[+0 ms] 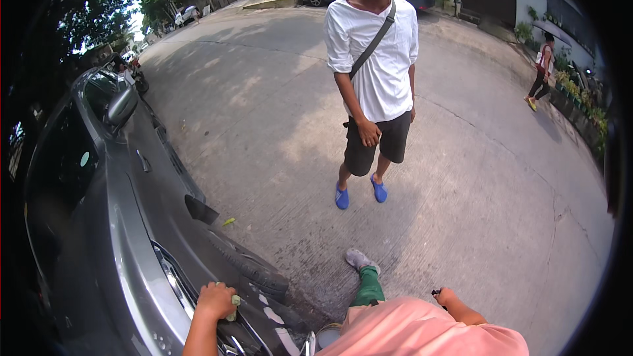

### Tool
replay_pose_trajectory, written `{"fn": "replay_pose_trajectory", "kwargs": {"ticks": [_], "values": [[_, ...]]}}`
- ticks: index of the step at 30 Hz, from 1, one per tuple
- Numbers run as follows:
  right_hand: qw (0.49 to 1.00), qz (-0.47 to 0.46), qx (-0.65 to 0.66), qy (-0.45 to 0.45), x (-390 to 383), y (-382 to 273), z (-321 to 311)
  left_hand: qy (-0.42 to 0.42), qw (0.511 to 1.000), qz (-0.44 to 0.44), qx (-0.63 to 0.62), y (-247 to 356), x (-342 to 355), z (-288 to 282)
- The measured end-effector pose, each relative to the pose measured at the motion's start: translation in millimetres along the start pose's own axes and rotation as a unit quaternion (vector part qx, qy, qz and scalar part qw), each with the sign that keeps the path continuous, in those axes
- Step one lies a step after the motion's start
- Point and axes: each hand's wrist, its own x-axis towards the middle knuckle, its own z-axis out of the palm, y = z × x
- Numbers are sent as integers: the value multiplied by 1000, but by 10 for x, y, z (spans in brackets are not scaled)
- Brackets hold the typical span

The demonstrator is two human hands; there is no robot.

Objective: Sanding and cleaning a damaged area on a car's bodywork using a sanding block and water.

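The pale green cloth (235,301) protrudes right of the left hand (215,300), whose fingers curl over it against the grey car's (120,224) near corner, its long axis indeterminable; the right hand (450,298) (gripping a small black object (435,293)) is well apart.

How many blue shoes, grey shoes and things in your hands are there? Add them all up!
Blue shoes: 2
Grey shoe: 1
Things in hands: 2 (pale green cloth, left hand; small black thing, right hand)
Total: 5
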Motion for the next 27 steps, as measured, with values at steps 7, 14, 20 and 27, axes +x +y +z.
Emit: {"fn": "replay_pose_trajectory", "kwargs": {"ticks": [7,14,20,27], "values": [[1000,-6,-26,-10,41,-75,-114,-30,999,18,1,82,47,39],[999,5,-46,7,62,34,-34,-25,1000,19,1,104,37,59],[998,18,-46,-25,49,89,-49,-20,1000,21,-2,142,25,33],[1000,5,-30,-8,4,147,9,-7,999,36,-14,125,29,60]]}}
